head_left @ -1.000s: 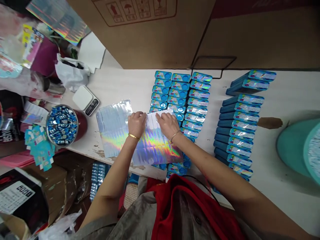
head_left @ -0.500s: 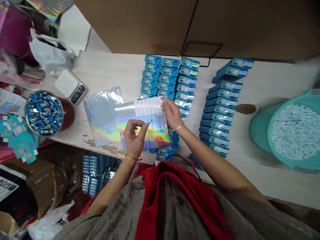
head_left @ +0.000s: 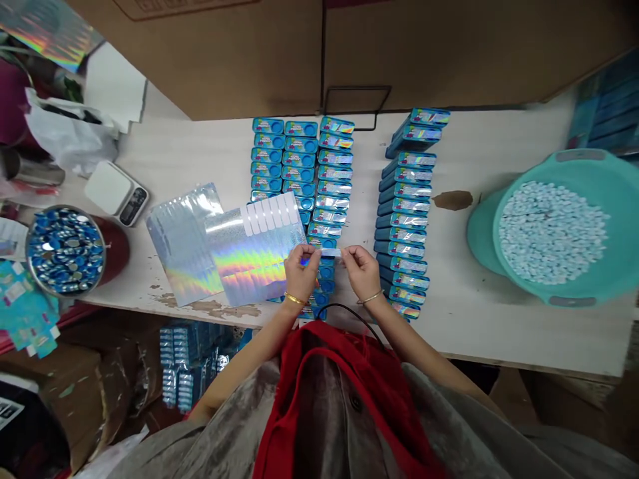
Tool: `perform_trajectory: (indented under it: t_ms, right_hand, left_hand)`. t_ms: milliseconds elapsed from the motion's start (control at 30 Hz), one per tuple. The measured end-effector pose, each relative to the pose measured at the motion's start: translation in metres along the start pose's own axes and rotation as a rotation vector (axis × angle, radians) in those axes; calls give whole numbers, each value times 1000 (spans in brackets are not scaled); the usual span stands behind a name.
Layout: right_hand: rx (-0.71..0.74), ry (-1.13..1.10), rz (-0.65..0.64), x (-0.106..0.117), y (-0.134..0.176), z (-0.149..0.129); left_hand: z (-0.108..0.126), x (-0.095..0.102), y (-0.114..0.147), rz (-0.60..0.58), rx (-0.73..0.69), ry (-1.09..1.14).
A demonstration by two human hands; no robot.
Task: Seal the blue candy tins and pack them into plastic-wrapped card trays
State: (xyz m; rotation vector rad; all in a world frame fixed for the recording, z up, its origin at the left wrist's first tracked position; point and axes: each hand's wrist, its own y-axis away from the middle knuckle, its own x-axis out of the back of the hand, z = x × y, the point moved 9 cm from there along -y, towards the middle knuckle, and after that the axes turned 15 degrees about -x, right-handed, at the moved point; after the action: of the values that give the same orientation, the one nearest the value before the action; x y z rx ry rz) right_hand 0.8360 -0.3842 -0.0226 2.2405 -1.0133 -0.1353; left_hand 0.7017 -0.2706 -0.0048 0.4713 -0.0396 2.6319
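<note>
At the far left of the white counter, a round red container with a metal rim is holding a heap of shiny blue and silver pieces. Just beside it, a white square digital scale is resting, and a white plastic bag is standing behind. Next to the right, a silver holographic sheet is lying flat. A second silver holographic sheet is overlapping its right edge, and this one is showing a row of white rectangular patches near its upper edge. Its right part is covering some boxes of the three columns of blue rectangular boxes.

At the right corner of this second sheet, the left hand is pinching the left end of a small pale narrow strip, with thumb and fingers close together. The strip is hanging between the two hands, above the lower part of the columns. The right hand is pinching its right end, also with narrow fingers.

Just beyond the right hand, a single row of blue boxes with shiny ends is standing. At the far right, a turquoise plastic tub is containing many small whitish pieces.
</note>
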Motion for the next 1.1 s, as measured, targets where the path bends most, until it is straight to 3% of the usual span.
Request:
perform_trajectory:
  t_ms: [100, 233, 367, 567, 700, 767, 833, 900, 967, 1033, 1100]
  right_hand:
    - [49, 73, 31, 1, -14, -2]
    - [53, 136, 23, -1, -25, 7]
    - [33, 167, 2, -4, -35, 22]
    - [70, 119, 79, -5, -27, 33]
    - [192, 281, -11, -16, -10, 35]
    - [231, 418, 8, -14, -7, 31]
    - [307, 576, 118, -11, -5, 12]
    - [423, 720, 209, -22, -1, -21]
    - [550, 849, 165, -58, 2, -55]
    - [654, 971, 42, -110, 4, -81]
    - [710, 1097, -108, -165, 1, -90]
  left_hand:
    - [8, 0, -15, -45, -128, -336]
    - [4, -8, -23, -122, -149, -598]
    - [0, -14, -24, -191, -141, -701]
    - [-5, -4, -33, -154, -64, -767]
    - [-5, -5, -32, -190, -37, -793]
    - [-3, -1, -34, -210, -64, -779]
    - [2, 15, -43, -206, -153, -727]
    - [6, 47, -60, -158, -272, -675]
    - [2, 91, -83, -90, -339, -686]
    - [-13, 133, -107, -64, -303, -778]
    - [-33, 157, -126, -134, -238, -872]
